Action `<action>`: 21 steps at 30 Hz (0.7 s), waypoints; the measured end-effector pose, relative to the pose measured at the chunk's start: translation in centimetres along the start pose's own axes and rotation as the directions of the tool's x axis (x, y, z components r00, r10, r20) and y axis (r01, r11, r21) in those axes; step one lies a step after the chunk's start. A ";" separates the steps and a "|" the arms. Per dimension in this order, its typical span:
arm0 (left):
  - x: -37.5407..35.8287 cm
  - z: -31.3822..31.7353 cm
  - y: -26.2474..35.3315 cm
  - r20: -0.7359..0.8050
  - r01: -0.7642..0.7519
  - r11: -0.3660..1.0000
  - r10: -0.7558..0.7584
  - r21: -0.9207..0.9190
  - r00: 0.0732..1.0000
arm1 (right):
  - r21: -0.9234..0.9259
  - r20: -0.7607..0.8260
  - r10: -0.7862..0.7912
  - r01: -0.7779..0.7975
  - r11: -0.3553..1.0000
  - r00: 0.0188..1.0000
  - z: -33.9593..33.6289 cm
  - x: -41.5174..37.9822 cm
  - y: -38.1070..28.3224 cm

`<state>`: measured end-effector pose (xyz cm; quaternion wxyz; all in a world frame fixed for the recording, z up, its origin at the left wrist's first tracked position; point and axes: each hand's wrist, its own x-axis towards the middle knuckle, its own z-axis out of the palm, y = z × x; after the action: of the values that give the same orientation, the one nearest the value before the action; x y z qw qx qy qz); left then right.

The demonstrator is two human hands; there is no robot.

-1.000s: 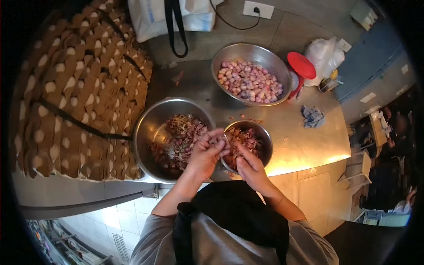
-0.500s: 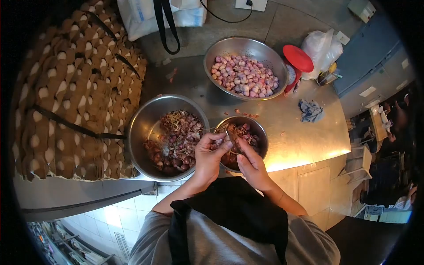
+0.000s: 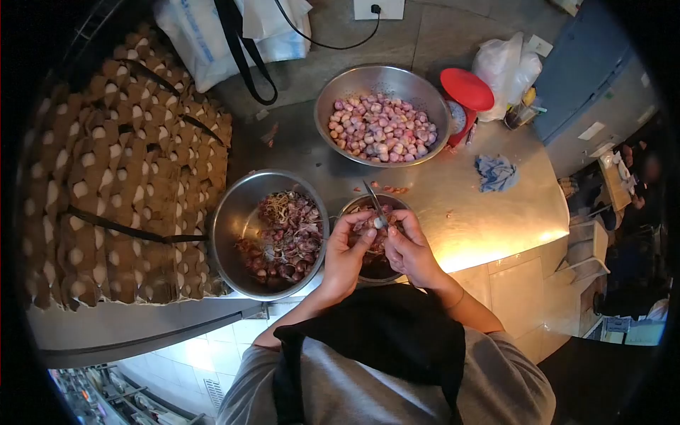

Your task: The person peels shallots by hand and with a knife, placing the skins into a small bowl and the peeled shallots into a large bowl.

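Note:
My left hand (image 3: 345, 251) pinches a small pale shallot (image 3: 377, 222) between thumb and fingers. In my right hand (image 3: 414, 253) is a small knife (image 3: 372, 193), its blade pointing up and away and lying against the shallot. Both hands are over a small steel bowl (image 3: 370, 278) of reddish skins, partly hidden by them. To the left, a larger steel bowl (image 3: 230, 212) contains unpeeled shallots with dry stringy tops. Beyond my hands, a steel colander (image 3: 418, 85) holds many pinkish peeled shallots (image 3: 386, 129).
Stacked egg trays (image 3: 120, 191) rise at the left. A red kitchen scale (image 3: 467, 90), plastic bags (image 3: 499, 67) and a crumpled blue cloth (image 3: 497, 173) are on the right of the steel table (image 3: 467, 219). Skin scraps lie behind the small bowl.
The knife has turned so its blade now points up and away, against the pale shallot. My hands have opened out slightly, and the whole view has shifted a little.

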<state>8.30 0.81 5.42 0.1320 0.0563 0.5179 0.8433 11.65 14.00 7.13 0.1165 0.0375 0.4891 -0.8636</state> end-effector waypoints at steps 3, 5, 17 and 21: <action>0.2 0.2 -0.3 -0.038 0.152 0.981 -0.158 -0.121 0.987 | -0.019 -0.020 0.001 -0.001 1.000 1.000 -0.3 0.1 0.3; 0.3 0.5 -0.4 -0.036 0.130 0.989 -0.133 -0.070 0.990 | -0.054 -0.012 -0.031 0.031 0.998 0.999 -0.8 0.2 0.8; -0.1 -0.8 0.2 0.089 0.231 0.963 -0.220 -0.139 0.971 | -0.044 -0.069 0.022 -0.025 0.999 0.997 -3.3 0.4 0.0; -0.4 -1.2 0.8 0.120 0.332 0.902 -0.311 -0.277 0.943 | -0.112 -0.102 0.024 -0.035 0.993 0.994 -4.0 -0.1 0.1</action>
<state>8.30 -0.65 5.57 0.2951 -0.0193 0.3840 0.8747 11.61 17.35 4.97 0.1065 0.0816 0.5420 -0.8296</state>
